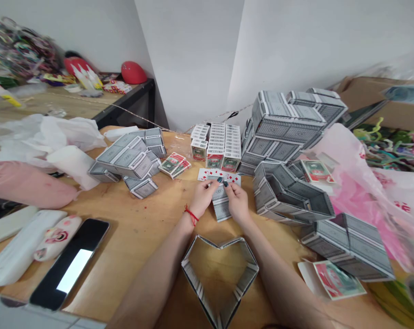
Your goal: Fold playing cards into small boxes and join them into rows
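Note:
My left hand (202,197) and my right hand (237,200) meet over the middle of the wooden table (135,228), both closed on a grey-backed strip of playing cards (221,206) lying flat between them. A red cord circles my left wrist. Just beyond the fingertips lies a small fan of face-up red cards (217,175). Between my forearms, near the front edge, stands a heart-shaped ring of folded cards (220,274).
Stacked card boxes (216,147) stand at the back centre. Folded grey card structures pile at the left (131,160) and right (289,137). A phone (70,269) and white cases lie front left. Pink plastic bags (364,183) crowd the right edge.

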Motion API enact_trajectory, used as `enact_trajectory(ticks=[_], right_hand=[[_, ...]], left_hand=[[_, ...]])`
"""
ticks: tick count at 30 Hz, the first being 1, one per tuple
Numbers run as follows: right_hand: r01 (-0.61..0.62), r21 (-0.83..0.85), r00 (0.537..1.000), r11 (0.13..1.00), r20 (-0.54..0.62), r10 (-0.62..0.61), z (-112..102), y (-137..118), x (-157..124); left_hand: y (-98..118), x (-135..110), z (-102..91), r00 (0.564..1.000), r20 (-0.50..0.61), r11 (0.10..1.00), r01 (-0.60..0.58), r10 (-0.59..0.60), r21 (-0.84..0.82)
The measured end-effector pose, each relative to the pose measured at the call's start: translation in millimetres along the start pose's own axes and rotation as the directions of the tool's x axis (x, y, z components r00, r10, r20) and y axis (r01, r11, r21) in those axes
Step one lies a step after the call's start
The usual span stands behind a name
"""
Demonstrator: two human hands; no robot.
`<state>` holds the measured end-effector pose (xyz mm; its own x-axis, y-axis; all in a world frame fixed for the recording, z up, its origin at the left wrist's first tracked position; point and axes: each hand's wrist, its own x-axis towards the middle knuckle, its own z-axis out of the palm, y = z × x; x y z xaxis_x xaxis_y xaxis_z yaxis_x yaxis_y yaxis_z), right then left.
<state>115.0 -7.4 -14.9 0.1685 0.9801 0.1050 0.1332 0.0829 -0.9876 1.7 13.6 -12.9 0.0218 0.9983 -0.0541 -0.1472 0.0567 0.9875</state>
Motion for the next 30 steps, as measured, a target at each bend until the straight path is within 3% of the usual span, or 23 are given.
enact_trajectory(ticks=[4,16,24,30], right_hand=[[0.025,0.043,0.998,0.999,-0.061,-0.023,-5,1,3],[0.085,-0.073,0.996,0.994,-0.01,-0.086,-4,3,7],[0.082,-0.093,0.997,0.992,0.022,-0.08,-4,0,6],[0.059,-0.029,0.998,0.998,0.023,-0.059,-5,-2,6]], left_hand=[[-5,1,-0.5,1.0,-0.025,0.994,-0.009,0.007,-0.105],[-2,-3,1.5,0.998,0.007,0.998,-0.066,0.066,0.024],[1,-6,1.3,0.991,-0.008,0.985,-0.13,0.132,0.118],[6,-8,2.4,0.993,-0.03,0.989,-0.108,0.112,0.102]])
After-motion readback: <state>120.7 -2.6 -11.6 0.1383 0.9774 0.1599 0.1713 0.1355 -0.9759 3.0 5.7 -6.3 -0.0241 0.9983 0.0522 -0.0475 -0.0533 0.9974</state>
